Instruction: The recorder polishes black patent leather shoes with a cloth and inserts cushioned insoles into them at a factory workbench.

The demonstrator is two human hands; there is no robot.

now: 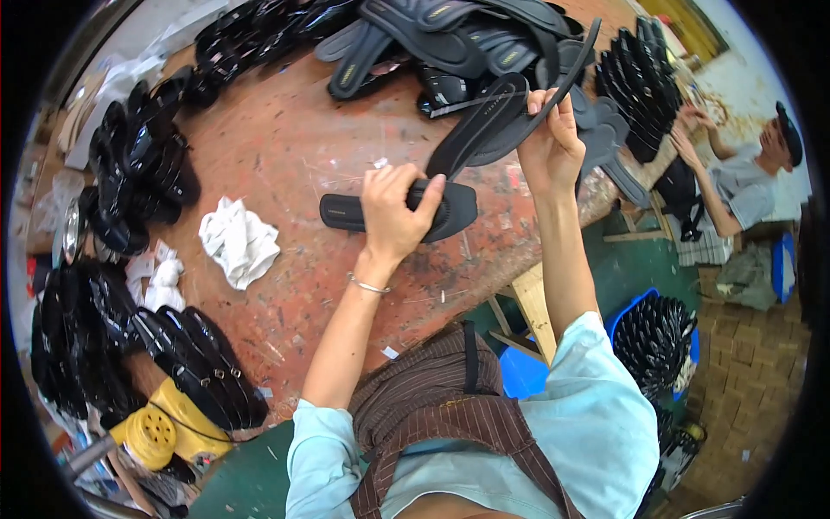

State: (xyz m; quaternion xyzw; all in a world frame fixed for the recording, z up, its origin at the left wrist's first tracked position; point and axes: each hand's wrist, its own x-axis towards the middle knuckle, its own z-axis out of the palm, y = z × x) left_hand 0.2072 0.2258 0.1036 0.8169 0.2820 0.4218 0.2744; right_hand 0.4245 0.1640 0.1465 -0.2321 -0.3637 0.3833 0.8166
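Left hand (393, 212): it is pressing down on a dark sandal sole (393, 213) lying flat on the surface (285, 147), fingers curling over the sole's far edge and thumb toward the near edge, so it is grasping that sole; a thin bracelet is sitting on the wrist.
Right hand (551, 138): it is raised above the surface, fingers pinching a dark sandal upper (484, 130) by its thin strap, which is arching up and away past the fingertips.
Sandal sole: it is resting near the front edge of the reddish, scuffed surface, straight ahead of the person, lengthwise from left to right.
Sandal upper: its lower end is dipping down toward the right end of the sole; whether the two are touching cannot be told.
Far pile (450, 43): a heap of dark soles and straps is lying at the back of the surface, beyond both hands.
Left stacks (138, 164): rows of glossy black sandals are standing along the left side, well apart from the hands.
White rag (238, 240): it is lying crumpled on the surface to the left of the sole.
Yellow tool (160, 430): it is sitting at the lower left corner, beside more black sandals.
Co-worker (735, 182): another person is sitting at the right, beyond the surface's edge.
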